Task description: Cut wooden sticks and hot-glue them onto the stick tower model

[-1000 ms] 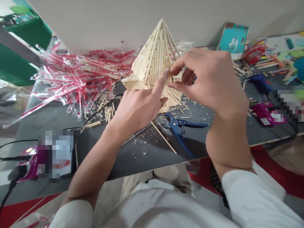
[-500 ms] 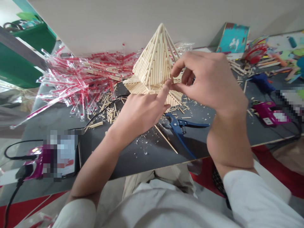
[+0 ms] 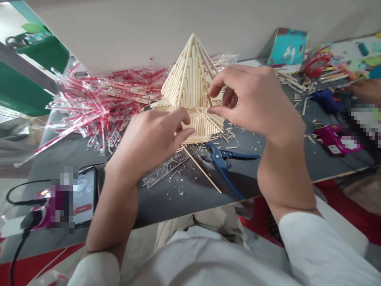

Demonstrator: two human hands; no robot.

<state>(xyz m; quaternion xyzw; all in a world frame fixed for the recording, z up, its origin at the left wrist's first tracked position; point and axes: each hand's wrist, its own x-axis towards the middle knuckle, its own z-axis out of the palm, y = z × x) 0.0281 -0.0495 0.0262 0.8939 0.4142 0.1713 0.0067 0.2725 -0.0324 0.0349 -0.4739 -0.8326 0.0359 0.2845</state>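
Note:
A pointed pyramid model (image 3: 187,85) of pale wooden sticks stands upright on a wide stick base (image 3: 205,126). At the model's lower right corner is my right hand (image 3: 253,99), thumb and forefinger bent close around a short wooden stick; the fingertips partly hide it. My left hand (image 3: 149,137) hovers by the front left of the base, thumb and forefinger apart with nothing seen between them. In front of the base lie blue-handled cutters (image 3: 222,159), a long thin stick (image 3: 204,171) and a clear ruler (image 3: 163,171), partly under the left hand.
Red-and-clear plastic sleeves (image 3: 98,99) are heaped at the left. A phone (image 3: 86,194) and purple power block (image 3: 41,206) sit front left. A blue glue gun (image 3: 326,101), another purple block (image 3: 337,139) and another person's hand (image 3: 366,89) are at right. Stick scraps litter the table.
My left hand has drawn back left from the model's lower corner, and its fingers have parted. The ruler now shows. My right hand stays at the corner. Another person's hand has appeared at right.

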